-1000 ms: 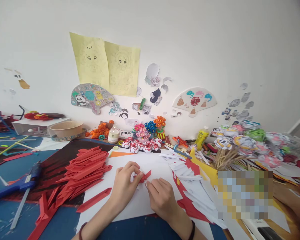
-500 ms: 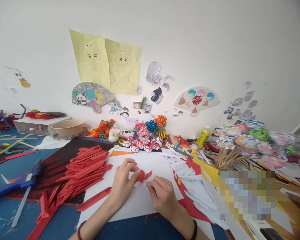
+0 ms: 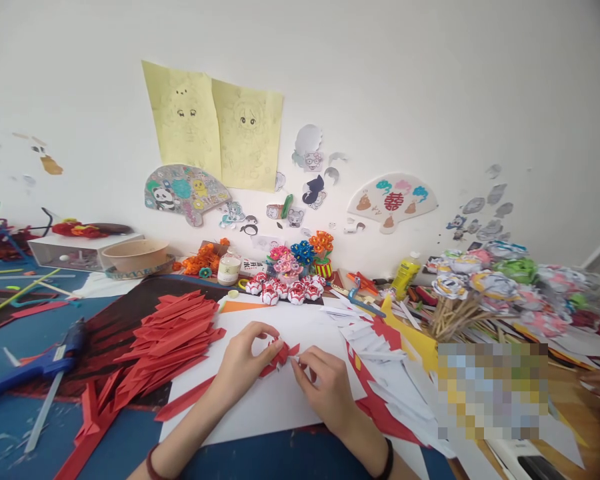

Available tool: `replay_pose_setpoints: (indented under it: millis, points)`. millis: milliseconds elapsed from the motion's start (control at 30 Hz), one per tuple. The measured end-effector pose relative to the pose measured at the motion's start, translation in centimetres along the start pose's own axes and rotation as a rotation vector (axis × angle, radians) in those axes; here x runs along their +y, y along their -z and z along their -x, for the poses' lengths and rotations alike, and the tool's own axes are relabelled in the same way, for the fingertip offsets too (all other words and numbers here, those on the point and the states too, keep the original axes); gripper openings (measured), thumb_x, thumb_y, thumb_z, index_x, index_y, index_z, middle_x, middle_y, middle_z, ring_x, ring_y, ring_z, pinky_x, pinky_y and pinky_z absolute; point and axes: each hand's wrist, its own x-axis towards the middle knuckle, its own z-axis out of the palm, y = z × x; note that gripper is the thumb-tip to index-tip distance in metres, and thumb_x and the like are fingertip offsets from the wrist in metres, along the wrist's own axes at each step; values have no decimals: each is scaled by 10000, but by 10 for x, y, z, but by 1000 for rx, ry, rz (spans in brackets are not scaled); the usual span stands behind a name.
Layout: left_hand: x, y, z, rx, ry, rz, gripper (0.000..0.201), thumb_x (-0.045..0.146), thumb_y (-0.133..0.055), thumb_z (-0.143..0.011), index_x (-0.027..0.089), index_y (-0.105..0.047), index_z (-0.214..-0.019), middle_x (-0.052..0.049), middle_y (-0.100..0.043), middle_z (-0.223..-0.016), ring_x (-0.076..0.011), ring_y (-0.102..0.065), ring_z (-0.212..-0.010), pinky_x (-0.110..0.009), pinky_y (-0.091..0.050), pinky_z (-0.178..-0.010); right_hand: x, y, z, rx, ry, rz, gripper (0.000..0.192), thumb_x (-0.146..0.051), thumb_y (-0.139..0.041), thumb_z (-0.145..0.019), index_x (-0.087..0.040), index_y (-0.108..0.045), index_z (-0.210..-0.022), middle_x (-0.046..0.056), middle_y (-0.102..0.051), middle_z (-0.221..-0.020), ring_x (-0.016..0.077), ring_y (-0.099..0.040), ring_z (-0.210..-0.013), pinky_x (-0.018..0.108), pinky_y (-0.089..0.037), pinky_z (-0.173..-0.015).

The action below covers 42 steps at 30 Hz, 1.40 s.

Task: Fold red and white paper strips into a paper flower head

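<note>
Red paper piece (image 3: 279, 353), small and partly folded, pinched between left hand (image 3: 243, 367) and right hand (image 3: 325, 387) just above the white sheet (image 3: 280, 407). Step in hand looks like creasing a fold. Next calls for firm fingertip pressure along the edge. Folded red strips (image 3: 173, 333) piled left of left hand.

Blue glue gun (image 3: 40, 363) at left, stack of folded red strips (image 3: 173, 333) beside it; yellow glue bottle (image 3: 404, 277) & paper flowers on sticks (image 3: 473, 287) at right, 2 yellow drawings (image 3: 215, 123) on wall
</note>
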Motion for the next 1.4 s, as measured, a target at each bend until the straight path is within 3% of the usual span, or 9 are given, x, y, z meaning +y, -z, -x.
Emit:
replay_pose_setpoints:
  millis: [100, 233, 467, 600, 767, 933, 1100, 1233, 1400]
  points:
    - [-4, 2, 0, -64, 78, 30, 274, 412, -608, -823, 214, -622, -1012, -51, -713, -1004, -211, -679, -830, -331, -526, -733, 1, 3, -1, -86, -2, -45, 201, -194, -510, -904, -181, -615, -733, 1, -569, -646, 115, -480, -538, 245, -388, -550]
    - [-4, 6, -1, -104, 21, 82, 277, 337, -609, -826, 216, -585, -1074, -50, -719, -1006, -203, -676, -893, -345, -519, -814, 0, 13, -7, -271, -56, -230, 139, -216, -535, -894, -202, -673, -878, 9, -654, -768, 126, -538, -606, 246, -435, -585]
    - [5, 13, 0, -174, -60, 158, 320, 302, -586, -851, 237, -531, -1160, -44, -699, -1057, -190, -650, -992, -363, -511, -904, 7, 21, -16, -227, -170, -374, 174, -339, -562, -925, -206, -636, -1008, 51, -666, -946, 165, -601, -788, 284, -498, -706]
    - [5, 7, 1, -221, -67, 167, 318, 292, -592, -850, 231, -535, -1157, -38, -704, -1034, -187, -657, -969, -359, -517, -893, 17, 10, -10, -237, -172, -305, 453, -388, -714, -812, -230, -571, -1211, 84, -637, -1111, 204, -611, -890, 325, -518, -755]
    - [4, 5, 1, -299, -71, 240, 273, 366, -507, -917, 223, -581, -1139, -50, -701, -1028, -193, -656, -965, -321, -529, -838, 20, 4, -5, -351, -235, -370, 450, -355, -692, -842, -250, -549, -1256, 46, -671, -1003, 193, -629, -890, 309, -509, -764]
    - [16, 26, 3, -260, -202, -15, 196, 400, -655, -834, 210, -620, -864, -14, -651, -902, -174, -589, -870, -286, -462, -793, 19, 6, -5, -384, -255, -340, 456, -300, -759, -782, -251, -590, -1203, 33, -675, -985, 200, -626, -900, 320, -499, -787]
    - [24, 36, 10, -484, -387, -299, 193, 402, -761, -748, 244, -653, -770, 20, -626, -847, -173, -543, -860, -285, -390, -803, 17, 4, -3, -397, -187, -254, 471, -148, -821, -683, -249, -645, -1108, 27, -670, -995, 222, -604, -953, 347, -492, -837]
    - [26, 30, 12, -442, -477, -412, 60, 306, -662, -857, 268, -685, -817, 3, -615, -850, -176, -521, -851, -298, -357, -779, 17, 1, -2, -366, -189, -225, 387, -46, -734, -739, -237, -661, -1067, 26, -664, -955, 208, -606, -913, 331, -491, -817]
    - [26, 20, 13, -352, -499, -399, 98, 267, -591, -909, 247, -670, -855, -17, -605, -931, -187, -490, -864, -319, -346, -758, 18, -1, 0, -395, -185, -240, 338, -67, -698, -776, -229, -668, -1071, 9, -653, -859, 179, -614, -804, 287, -480, -746]
